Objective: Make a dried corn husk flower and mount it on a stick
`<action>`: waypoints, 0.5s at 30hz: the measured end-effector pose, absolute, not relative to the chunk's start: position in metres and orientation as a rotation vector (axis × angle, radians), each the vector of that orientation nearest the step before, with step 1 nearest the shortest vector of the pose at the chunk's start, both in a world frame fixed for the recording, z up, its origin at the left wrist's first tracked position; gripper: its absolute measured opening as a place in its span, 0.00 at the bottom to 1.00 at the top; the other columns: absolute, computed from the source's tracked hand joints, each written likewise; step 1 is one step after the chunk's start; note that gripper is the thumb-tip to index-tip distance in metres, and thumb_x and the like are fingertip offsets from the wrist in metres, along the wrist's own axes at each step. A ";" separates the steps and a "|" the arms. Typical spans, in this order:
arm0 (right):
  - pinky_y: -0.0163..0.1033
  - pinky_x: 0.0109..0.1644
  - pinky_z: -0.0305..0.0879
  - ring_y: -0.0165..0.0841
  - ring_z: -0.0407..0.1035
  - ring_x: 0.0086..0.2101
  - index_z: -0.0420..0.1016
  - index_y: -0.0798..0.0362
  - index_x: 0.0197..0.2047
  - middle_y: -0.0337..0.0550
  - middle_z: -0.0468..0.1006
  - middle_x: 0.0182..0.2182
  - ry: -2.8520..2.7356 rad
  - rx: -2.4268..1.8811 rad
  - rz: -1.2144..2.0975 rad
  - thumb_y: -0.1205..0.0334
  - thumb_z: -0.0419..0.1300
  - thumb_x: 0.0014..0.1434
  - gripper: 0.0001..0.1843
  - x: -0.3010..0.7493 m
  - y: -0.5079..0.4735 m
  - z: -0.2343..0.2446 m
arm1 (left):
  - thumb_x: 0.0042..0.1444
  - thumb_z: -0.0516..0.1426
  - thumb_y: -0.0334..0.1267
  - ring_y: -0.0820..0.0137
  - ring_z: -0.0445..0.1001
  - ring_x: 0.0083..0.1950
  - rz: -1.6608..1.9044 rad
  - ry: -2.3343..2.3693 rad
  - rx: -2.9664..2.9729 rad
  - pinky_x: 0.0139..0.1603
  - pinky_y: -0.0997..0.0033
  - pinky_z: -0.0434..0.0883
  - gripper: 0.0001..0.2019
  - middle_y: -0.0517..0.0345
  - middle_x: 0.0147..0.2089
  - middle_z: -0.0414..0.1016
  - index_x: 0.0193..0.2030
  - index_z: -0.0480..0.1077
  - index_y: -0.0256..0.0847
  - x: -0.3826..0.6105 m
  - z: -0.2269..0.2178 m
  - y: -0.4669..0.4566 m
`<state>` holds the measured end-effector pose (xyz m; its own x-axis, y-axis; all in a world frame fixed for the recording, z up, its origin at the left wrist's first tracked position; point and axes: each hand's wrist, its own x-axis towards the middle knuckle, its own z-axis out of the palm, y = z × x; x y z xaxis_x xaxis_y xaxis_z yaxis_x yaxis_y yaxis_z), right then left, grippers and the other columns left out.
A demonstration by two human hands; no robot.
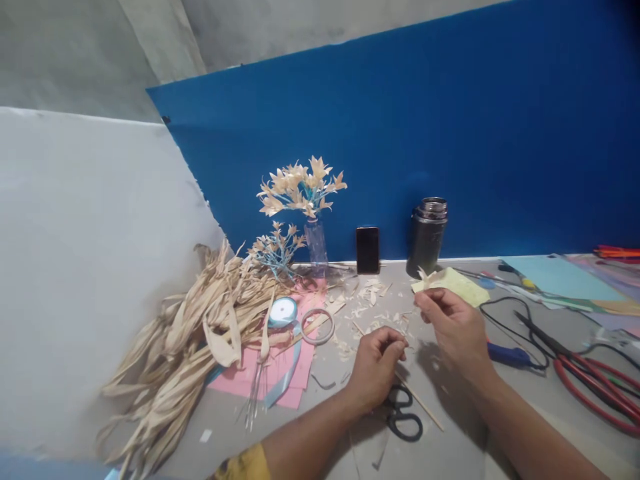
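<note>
My right hand (456,328) is raised over the table, thumb and fingers pinching a small pale piece of dried corn husk (425,277) with pointed ends. To its left, my left hand (375,369) is closed with the fingertips together; anything between them is too small to make out. Black-handled scissors (406,427) lie just under my left wrist, partly covered by it. A thin wooden stick (429,411) slants across the table between my two arms. Scraps of husk (367,310) are scattered beyond my left hand.
A heap of dried husks (185,353) lies at left beside pink paper (287,387), a blue ribbon spool (283,311) and a tape roll (318,327). Husk flowers (303,187), a phone (367,251) and a dark flask (427,237) stand behind. Red-handled shears (595,390) lie right.
</note>
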<state>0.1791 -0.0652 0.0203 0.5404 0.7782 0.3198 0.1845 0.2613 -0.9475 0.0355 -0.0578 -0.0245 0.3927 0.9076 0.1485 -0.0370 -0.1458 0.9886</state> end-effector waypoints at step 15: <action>0.38 0.36 0.66 0.38 0.73 0.31 0.81 0.52 0.28 0.42 0.82 0.27 -1.452 -1.417 0.548 0.48 0.61 0.58 0.18 0.183 -0.066 0.010 | 0.58 0.55 0.36 0.72 0.65 0.31 1.105 0.748 1.425 0.38 0.72 0.64 0.07 0.62 0.26 0.67 0.29 0.69 0.39 0.037 -0.030 -0.055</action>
<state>0.1833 -0.0655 0.0096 0.1783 0.9265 0.3313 0.4768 0.2132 -0.8528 0.0374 -0.0547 -0.0296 0.3592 0.9090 0.2112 -0.1420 -0.1705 0.9751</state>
